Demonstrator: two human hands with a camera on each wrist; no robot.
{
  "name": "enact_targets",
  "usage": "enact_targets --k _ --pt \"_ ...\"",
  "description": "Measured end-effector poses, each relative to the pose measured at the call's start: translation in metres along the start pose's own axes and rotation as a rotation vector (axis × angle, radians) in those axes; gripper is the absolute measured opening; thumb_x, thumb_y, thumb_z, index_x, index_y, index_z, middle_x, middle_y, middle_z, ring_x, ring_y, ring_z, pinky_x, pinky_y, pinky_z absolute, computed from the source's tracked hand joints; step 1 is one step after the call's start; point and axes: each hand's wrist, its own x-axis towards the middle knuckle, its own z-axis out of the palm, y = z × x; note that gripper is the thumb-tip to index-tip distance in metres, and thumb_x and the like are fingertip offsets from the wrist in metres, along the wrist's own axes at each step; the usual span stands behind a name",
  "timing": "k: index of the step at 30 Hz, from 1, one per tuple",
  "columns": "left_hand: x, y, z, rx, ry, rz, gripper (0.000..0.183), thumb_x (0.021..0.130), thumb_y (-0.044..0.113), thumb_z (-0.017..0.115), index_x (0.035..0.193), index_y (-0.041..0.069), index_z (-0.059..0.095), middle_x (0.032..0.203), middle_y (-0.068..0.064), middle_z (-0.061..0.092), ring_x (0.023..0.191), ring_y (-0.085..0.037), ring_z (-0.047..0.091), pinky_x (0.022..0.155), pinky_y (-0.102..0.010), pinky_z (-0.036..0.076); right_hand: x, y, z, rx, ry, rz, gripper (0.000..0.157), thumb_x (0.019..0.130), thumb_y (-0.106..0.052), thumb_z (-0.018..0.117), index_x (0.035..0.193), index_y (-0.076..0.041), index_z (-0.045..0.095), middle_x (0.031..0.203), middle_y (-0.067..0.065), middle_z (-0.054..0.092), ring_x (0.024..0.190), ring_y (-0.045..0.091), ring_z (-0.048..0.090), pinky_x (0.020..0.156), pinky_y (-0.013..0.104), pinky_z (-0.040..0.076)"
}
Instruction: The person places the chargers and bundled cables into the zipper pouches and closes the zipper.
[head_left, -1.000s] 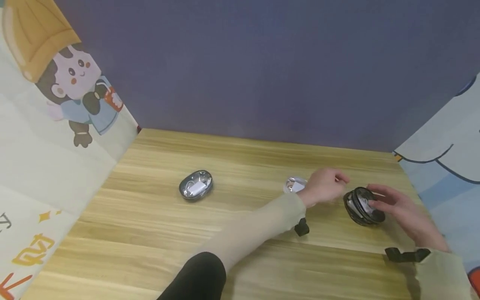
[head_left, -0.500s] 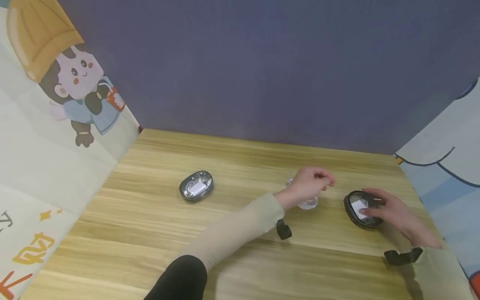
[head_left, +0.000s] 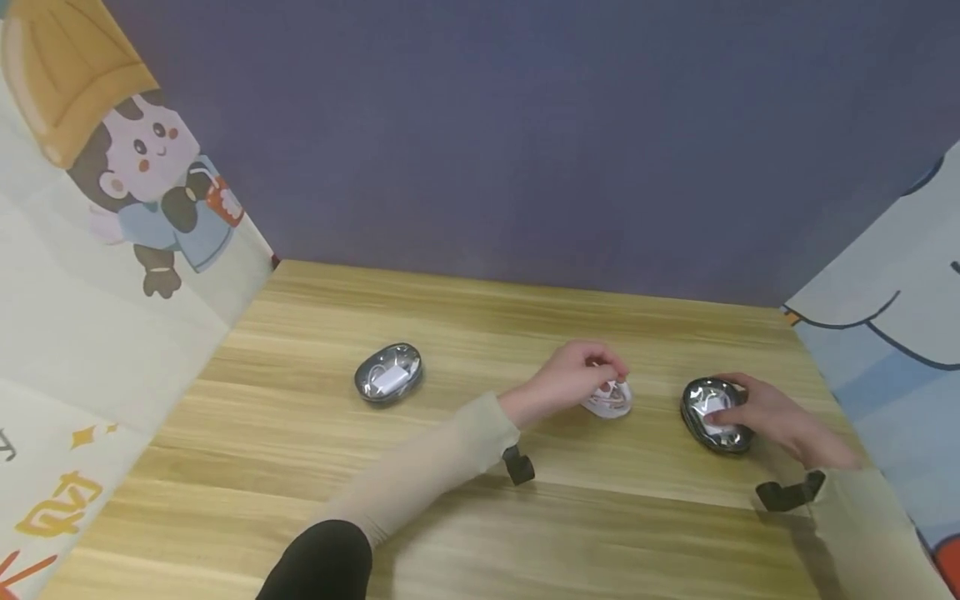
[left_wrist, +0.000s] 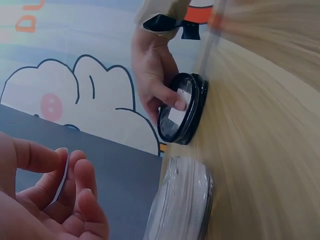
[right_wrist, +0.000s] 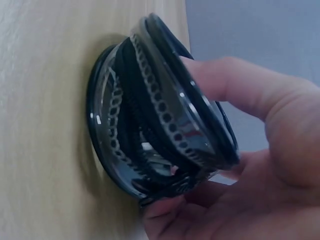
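Observation:
My left hand (head_left: 573,377) is over a round clear case (head_left: 609,407), with a coiled cable and white contents inside. In the left wrist view its thumb and fingers pinch a thin white piece (left_wrist: 63,176), seen edge-on. Below that hand, the clear case (left_wrist: 181,200) lies on the table. At the right, my right hand (head_left: 772,412) grips a black-rimmed oval zip case (head_left: 705,400) with a see-through lid, thumb on top over a white item. In the right wrist view the zip case (right_wrist: 165,110) gapes, its zipper teeth apart, and the fingers reach round its edge.
A similar black-rimmed case (head_left: 388,375) with a white item and cable lies on the left of the wooden table (head_left: 480,317). A dark blue partition (head_left: 480,150) stands behind. Printed cartoon panels (head_left: 90,250) flank both sides.
My left hand has moved left, away from the black-rimmed zip case to over the clear case. The right hand stays on the zip case, which has shifted slightly and lies flatter.

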Motion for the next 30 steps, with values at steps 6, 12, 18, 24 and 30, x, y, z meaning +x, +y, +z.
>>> enact_targets --k 6,12,18,24,30 --pt "-0.013 -0.009 -0.017 -0.035 -0.032 -0.014 0.014 0.097 0.008 0.062 0.090 0.015 0.072 0.098 0.011 0.067 0.085 -0.009 0.063 0.074 -0.024 0.054 -0.001 0.000 0.000 0.018 -0.003 -0.013 0.094 0.083 -0.021 0.079 0.146 0.017 0.020 0.138 0.049 0.029 0.123 0.064 0.035 0.099 0.074 0.032" --pt "-0.025 -0.021 -0.035 -0.076 -0.045 -0.043 0.012 0.098 0.008 0.061 0.094 0.011 0.072 0.096 0.006 0.069 0.086 -0.022 0.066 0.078 -0.033 0.055 -0.003 0.002 0.000 0.050 0.020 -0.018 0.093 0.084 -0.019 0.079 0.148 0.014 0.019 0.141 0.051 0.020 0.125 0.066 0.028 0.099 0.075 0.030" --pt "-0.030 -0.029 -0.047 -0.153 -0.053 -0.041 0.012 0.098 0.007 0.060 0.103 0.003 0.071 0.097 0.001 0.071 0.089 -0.028 0.065 0.086 -0.051 0.054 -0.006 0.005 -0.001 0.083 0.018 0.059 0.096 0.087 -0.023 0.076 0.146 0.021 0.013 0.144 0.049 0.016 0.130 0.066 0.020 0.104 0.074 0.024" --pt "-0.034 -0.028 -0.055 -0.157 -0.058 -0.042 0.015 0.098 0.009 0.059 0.107 0.003 0.069 0.098 0.001 0.071 0.087 -0.024 0.065 0.089 -0.056 0.051 -0.009 0.001 -0.003 0.057 0.019 0.110 0.099 0.092 -0.034 0.072 0.140 0.028 0.011 0.143 0.050 0.017 0.131 0.066 0.019 0.105 0.073 0.022" --pt "-0.036 -0.028 -0.060 -0.187 -0.075 -0.031 0.018 0.099 0.006 0.057 0.111 -0.003 0.067 0.100 -0.002 0.070 0.095 -0.037 0.064 0.090 -0.055 0.051 -0.010 -0.001 -0.002 0.117 0.056 0.066 0.095 0.094 -0.027 0.070 0.142 0.026 0.008 0.144 0.049 0.017 0.132 0.064 0.022 0.106 0.070 0.024"
